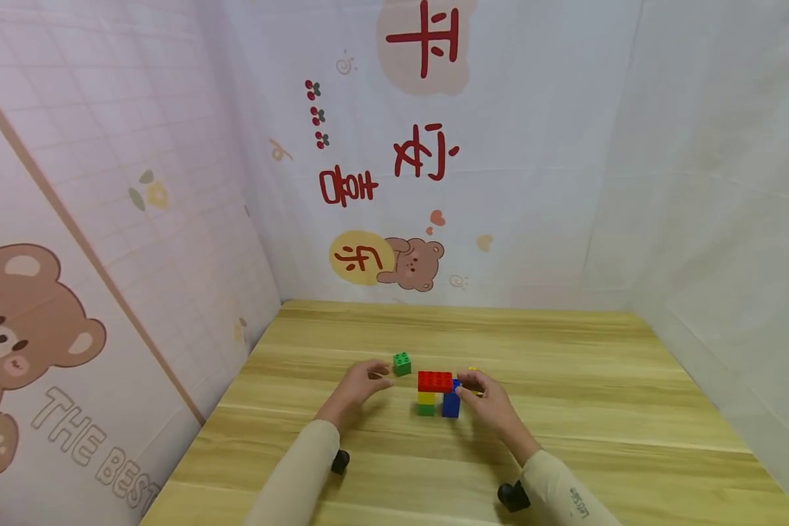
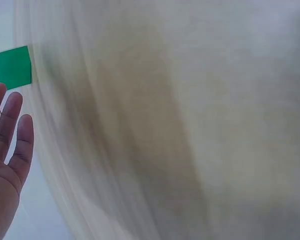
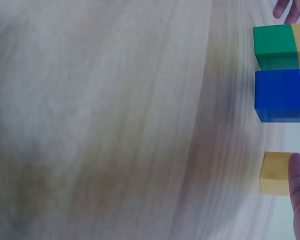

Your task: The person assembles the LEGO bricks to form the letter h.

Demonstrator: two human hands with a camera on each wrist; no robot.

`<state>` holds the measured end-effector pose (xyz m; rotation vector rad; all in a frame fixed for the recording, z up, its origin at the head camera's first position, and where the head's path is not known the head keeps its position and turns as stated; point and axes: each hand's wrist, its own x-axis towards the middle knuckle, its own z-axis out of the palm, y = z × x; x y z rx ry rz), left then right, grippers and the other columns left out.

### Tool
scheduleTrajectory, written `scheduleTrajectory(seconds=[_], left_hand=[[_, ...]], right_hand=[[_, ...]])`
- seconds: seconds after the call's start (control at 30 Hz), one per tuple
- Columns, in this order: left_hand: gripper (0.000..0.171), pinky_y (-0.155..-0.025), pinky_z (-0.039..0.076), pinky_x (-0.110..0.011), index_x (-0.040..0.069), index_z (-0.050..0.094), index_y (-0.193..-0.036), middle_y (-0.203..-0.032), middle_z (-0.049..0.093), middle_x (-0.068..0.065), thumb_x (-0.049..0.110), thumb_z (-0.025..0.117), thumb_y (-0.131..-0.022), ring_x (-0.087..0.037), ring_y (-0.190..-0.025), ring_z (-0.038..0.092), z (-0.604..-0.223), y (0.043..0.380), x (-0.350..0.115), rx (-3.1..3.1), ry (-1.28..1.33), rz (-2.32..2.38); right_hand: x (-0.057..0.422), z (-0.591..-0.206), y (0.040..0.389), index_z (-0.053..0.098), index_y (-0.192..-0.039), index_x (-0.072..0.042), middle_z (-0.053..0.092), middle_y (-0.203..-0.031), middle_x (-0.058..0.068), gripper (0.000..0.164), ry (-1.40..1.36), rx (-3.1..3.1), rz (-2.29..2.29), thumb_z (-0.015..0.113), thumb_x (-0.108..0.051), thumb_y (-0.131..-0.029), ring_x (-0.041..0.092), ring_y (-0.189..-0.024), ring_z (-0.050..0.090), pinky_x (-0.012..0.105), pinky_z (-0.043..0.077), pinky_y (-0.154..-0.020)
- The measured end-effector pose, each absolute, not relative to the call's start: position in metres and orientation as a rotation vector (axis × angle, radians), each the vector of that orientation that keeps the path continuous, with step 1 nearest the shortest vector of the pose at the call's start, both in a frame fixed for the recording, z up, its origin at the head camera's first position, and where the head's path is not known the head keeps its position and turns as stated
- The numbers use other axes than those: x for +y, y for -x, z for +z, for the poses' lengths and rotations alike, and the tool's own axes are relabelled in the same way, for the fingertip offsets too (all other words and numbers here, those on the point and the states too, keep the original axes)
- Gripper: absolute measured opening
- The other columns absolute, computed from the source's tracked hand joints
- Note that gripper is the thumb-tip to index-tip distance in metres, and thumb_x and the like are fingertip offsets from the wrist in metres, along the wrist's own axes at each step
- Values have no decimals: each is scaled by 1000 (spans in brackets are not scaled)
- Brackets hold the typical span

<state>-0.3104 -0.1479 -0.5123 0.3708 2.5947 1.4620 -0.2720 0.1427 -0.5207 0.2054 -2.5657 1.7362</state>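
Note:
A red brick (image 1: pixel 435 380) lies across the top of a small stack in the head view. Under its left end are a yellow brick (image 1: pixel 426 398) and a green brick (image 1: pixel 426 410). Blue bricks (image 1: pixel 451 404) stand at its right end, with blue studs showing beside the red. My left hand (image 1: pixel 363 381) hovers left of the stack, fingers spread and holding nothing, close to a loose green brick (image 1: pixel 402 364). My right hand (image 1: pixel 492 403) is at the blue bricks' right side, fingers loosely bent, thumb tip near their top edge. A yellow brick (image 3: pixel 276 173) is partly hidden behind its fingers.
The bricks stand on a wood-grain table (image 1: pixel 565 351). White printed cloth (image 1: pixel 532 183) hangs behind it and along both sides. Black wrist devices (image 1: pixel 514 497) show under both sleeves at the front.

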Motion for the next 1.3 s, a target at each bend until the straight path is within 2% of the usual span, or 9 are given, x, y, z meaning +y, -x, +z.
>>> scheduleTrajectory(seconds=[0.3, 0.47, 0.63, 0.93, 1.3], left_hand=[[48, -97, 48, -48, 8, 55, -140, -133, 59, -16, 22, 68, -97, -33, -120, 55, -513, 330, -142, 2602, -220, 1556], [50, -95, 50, -46, 4, 56, -139, -131, 59, -18, 22, 71, -94, -35, -118, 57, -518, 339, -135, 2609, -214, 1570], [52, -94, 50, -46, 4, 56, -139, -130, 60, -17, 22, 73, -93, -34, -116, 58, -522, 344, -127, 2607, -174, 1579], [54, -93, 50, -43, -3, 54, -138, -125, 62, -18, 17, 74, -92, -32, -112, 59, -533, 351, -117, 2587, -159, 1594], [37, -90, 50, -42, 3, 65, -126, -108, 67, -8, 16, 73, -92, -22, -99, 60, -533, 350, -114, 2687, -166, 1492]], right_hand=[[134, -527, 272, 65, -115, -4, 67, -112, 7, 21, -161, -2531, 1776, 66, -12, -96, 26, -108, 62, 43, 50, -95], [131, -528, 266, 63, -116, 0, 67, -110, 9, 22, -162, -2481, 1806, 65, -10, -97, 25, -106, 61, 42, 49, -95], [128, -526, 264, 62, -117, -1, 66, -111, 9, 22, -140, -2477, 1805, 64, -12, -98, 25, -107, 60, 46, 48, -97], [130, -531, 264, 63, -118, -2, 66, -113, 9, 22, -126, -2485, 1788, 63, -12, -98, 26, -109, 60, 47, 47, -98], [132, -530, 263, 63, -118, -2, 67, -112, 8, 23, -146, -2470, 1800, 64, -14, -98, 26, -107, 60, 47, 47, -98]])
